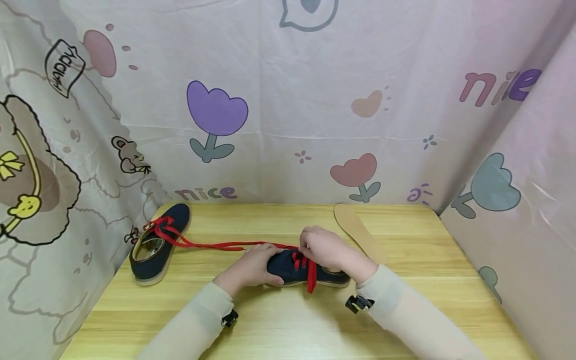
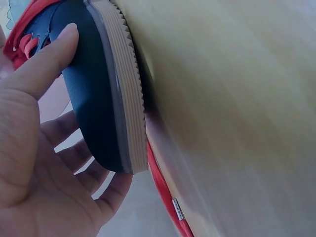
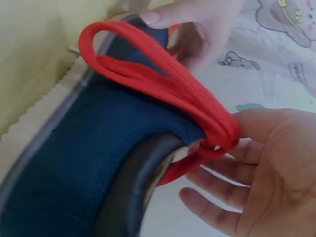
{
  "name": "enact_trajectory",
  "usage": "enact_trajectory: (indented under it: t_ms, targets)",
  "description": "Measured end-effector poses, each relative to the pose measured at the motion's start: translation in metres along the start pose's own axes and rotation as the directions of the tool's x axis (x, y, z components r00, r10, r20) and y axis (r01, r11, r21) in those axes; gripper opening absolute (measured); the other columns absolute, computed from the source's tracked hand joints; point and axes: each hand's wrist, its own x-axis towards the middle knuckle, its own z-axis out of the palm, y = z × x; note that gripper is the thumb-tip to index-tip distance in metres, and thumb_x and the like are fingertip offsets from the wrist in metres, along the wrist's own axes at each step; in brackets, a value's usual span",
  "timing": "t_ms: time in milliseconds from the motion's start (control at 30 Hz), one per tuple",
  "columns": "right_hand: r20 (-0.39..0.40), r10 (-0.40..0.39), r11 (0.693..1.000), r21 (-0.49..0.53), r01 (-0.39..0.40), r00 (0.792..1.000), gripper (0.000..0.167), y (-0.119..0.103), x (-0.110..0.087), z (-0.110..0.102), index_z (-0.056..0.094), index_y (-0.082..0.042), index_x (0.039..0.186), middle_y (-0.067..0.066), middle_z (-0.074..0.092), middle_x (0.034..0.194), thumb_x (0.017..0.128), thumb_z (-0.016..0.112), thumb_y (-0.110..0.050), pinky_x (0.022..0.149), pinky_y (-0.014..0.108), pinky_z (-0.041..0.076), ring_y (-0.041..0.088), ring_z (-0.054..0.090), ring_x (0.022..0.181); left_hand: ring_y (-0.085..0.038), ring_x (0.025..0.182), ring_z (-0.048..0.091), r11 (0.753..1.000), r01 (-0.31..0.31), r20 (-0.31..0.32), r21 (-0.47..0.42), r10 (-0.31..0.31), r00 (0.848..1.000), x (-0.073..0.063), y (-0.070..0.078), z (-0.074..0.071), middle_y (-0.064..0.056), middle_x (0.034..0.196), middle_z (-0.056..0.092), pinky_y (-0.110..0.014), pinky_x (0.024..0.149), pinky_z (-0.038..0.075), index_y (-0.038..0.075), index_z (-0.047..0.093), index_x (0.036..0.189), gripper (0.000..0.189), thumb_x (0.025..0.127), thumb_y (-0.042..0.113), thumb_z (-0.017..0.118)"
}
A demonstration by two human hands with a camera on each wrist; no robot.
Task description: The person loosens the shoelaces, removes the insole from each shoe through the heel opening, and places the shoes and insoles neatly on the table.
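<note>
A navy canvas shoe (image 1: pixel 283 262) lies sideways at the middle of the table, toe to the left. My left hand (image 1: pixel 255 266) holds its toe, thumb on the upper and fingers round the front, as the left wrist view shows. A red shoelace (image 3: pixel 163 74) is looped at the shoe's throat, with a loop hanging down over the near side. My right hand (image 1: pixel 323 248) is over the lacing and pinches the red lace at its knot; in the right wrist view its fingertips are right at the knot, partly hidden behind the lace.
A second navy shoe (image 1: pixel 150 265) stands at the table's left edge. Its long red laces (image 1: pixel 211 246) stretch right across the table, passing behind the held shoe. A tan insole (image 1: pixel 357 231) lies at the back right. Printed curtains (image 1: pixel 288 100) enclose the wooden table (image 1: pixel 288 325).
</note>
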Motion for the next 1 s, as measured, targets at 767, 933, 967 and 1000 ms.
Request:
enact_trajectory:
  t_ms: [767,933,967,1000]
  targets:
    - [-0.103,0.255,0.946,0.233,-0.226,0.961,0.016,0.071,0.032,-0.005,0.070,-0.010,0.100,0.003,0.065,0.099,0.101,0.061,-0.024,0.080,0.038,0.053,0.019,0.062,0.090,-0.033,0.131,0.046,1.000,0.024,0.020,-0.002,-0.024,1.000,-0.001,-0.001,0.003,-0.008,0.143,0.053,-0.055,0.107,0.037,0.016,0.056,0.144,0.083,0.075,0.051,0.086]
    - [-0.033,0.194,0.952,0.249,-0.180,0.981,0.017,0.072,0.023,0.009,0.072,-0.010,0.103,0.003,0.068,0.102,0.102,0.061,-0.024,0.085,0.040,0.053,0.020,0.064,0.095,-0.033,0.131,0.046,1.000,0.026,0.026,-0.007,-0.026,0.999,-0.001,0.000,0.003,-0.008,0.143,0.052,-0.055,0.107,0.037,0.017,0.055,0.145,0.084,0.075,0.051,0.085]
    - [-0.014,0.174,0.953,0.256,-0.165,0.985,0.017,0.070,0.021,0.007,0.072,-0.010,0.104,0.003,0.068,0.103,0.102,0.061,-0.023,0.085,0.040,0.053,0.020,0.065,0.095,-0.033,0.131,0.046,1.000,0.029,0.025,-0.008,-0.028,0.999,-0.001,0.000,0.003,-0.007,0.143,0.052,-0.054,0.107,0.038,0.017,0.055,0.145,0.084,0.075,0.051,0.085]
    - [0.008,0.150,0.953,0.265,-0.147,0.989,0.017,0.068,0.020,0.005,0.072,-0.010,0.104,0.003,0.068,0.103,0.102,0.061,-0.022,0.085,0.040,0.053,0.019,0.065,0.095,-0.033,0.130,0.047,1.000,0.029,0.023,-0.009,-0.029,0.999,-0.001,0.000,0.002,-0.007,0.142,0.053,-0.054,0.106,0.038,0.017,0.055,0.145,0.083,0.075,0.050,0.085]
